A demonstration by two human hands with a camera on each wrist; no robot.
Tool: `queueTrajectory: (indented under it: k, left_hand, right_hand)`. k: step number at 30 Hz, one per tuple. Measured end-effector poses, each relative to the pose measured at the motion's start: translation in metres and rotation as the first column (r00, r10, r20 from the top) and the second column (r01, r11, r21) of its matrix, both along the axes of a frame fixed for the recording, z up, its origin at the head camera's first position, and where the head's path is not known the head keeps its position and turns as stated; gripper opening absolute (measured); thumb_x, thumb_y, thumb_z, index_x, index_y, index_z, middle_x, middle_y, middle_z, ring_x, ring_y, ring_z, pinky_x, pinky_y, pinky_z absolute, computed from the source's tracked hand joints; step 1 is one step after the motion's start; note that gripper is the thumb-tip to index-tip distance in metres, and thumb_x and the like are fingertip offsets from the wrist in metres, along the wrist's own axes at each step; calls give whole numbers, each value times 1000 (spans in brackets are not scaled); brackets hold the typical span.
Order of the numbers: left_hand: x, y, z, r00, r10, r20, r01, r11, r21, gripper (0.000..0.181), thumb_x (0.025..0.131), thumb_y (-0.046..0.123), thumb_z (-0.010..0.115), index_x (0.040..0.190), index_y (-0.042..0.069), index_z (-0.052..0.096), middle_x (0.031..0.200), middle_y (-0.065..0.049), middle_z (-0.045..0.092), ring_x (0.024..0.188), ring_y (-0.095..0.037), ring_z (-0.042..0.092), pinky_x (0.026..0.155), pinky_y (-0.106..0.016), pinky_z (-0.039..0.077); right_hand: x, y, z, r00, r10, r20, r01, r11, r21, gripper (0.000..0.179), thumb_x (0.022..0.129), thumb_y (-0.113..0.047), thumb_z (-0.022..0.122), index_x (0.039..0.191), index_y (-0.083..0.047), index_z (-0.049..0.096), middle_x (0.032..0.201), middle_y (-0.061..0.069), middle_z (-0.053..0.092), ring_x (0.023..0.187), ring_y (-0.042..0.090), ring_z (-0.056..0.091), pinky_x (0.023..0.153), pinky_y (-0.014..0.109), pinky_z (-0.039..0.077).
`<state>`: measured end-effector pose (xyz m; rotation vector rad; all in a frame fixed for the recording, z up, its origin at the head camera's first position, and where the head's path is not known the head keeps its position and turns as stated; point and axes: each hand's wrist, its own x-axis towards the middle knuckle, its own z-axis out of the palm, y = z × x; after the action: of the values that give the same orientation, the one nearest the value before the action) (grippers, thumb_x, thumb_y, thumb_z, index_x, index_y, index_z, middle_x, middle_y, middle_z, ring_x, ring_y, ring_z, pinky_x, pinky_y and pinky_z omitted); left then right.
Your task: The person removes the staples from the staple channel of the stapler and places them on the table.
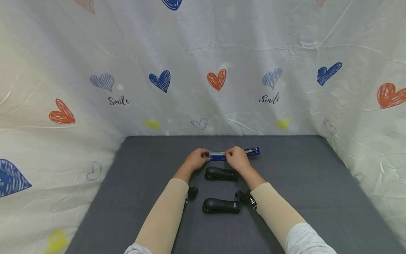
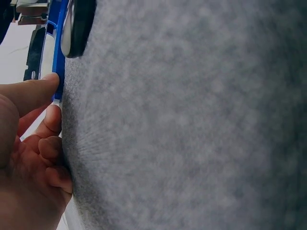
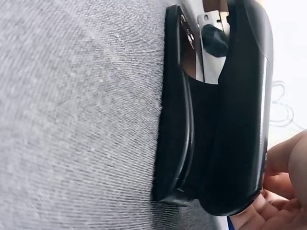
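Note:
A blue stapler [image 1: 233, 154] lies opened flat on the grey table [image 1: 142, 169], far from me. My left hand [image 1: 197, 158] pinches its left end, and the blue body [image 2: 56, 52] shows against the fingertips [image 2: 48, 81] in the left wrist view. My right hand [image 1: 236, 158] grips the stapler's middle, by the silver staple channel [image 1: 217, 154]. Just behind my hands a black stapler [image 1: 220, 174] rests on the table; it fills the right wrist view [image 3: 225, 110], where my fingers [image 3: 283, 158] sit at its edge. A second black stapler [image 1: 221, 206] sits nearer to me.
A white cloth printed with hearts [image 1: 217, 79] walls the table at the back and on both sides. Wrist cameras [image 1: 191, 193] [image 1: 244, 197] hang under my forearms. Grey table surface stretches left and right of the staplers.

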<state>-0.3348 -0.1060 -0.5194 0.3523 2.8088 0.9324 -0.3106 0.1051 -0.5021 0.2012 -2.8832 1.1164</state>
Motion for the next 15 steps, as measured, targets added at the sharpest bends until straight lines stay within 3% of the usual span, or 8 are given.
queueTrajectory:
  k: [9, 15]
  left_hand:
    - [1, 1, -3, 1000, 0, -10, 0, 1000, 9, 35, 100, 22, 70, 133, 12, 69, 91, -2, 59, 79, -17, 52, 73, -35, 43]
    - [1, 0, -2, 1000, 8, -4, -8, 1000, 17, 35, 100, 23, 70, 134, 12, 69, 92, -2, 58, 80, -17, 52, 74, -36, 43]
  right_hand:
    - [0, 0, 1, 999, -19, 32, 18, 1000, 15, 25, 102, -13, 59, 101, 0, 80, 95, 15, 75, 73, 23, 64, 79, 45, 52]
    - [-2, 2, -1, 999, -9, 40, 9, 1000, -15, 24, 101, -15, 63, 108, 1, 79, 108, 17, 74, 92, 30, 71, 84, 48, 55]
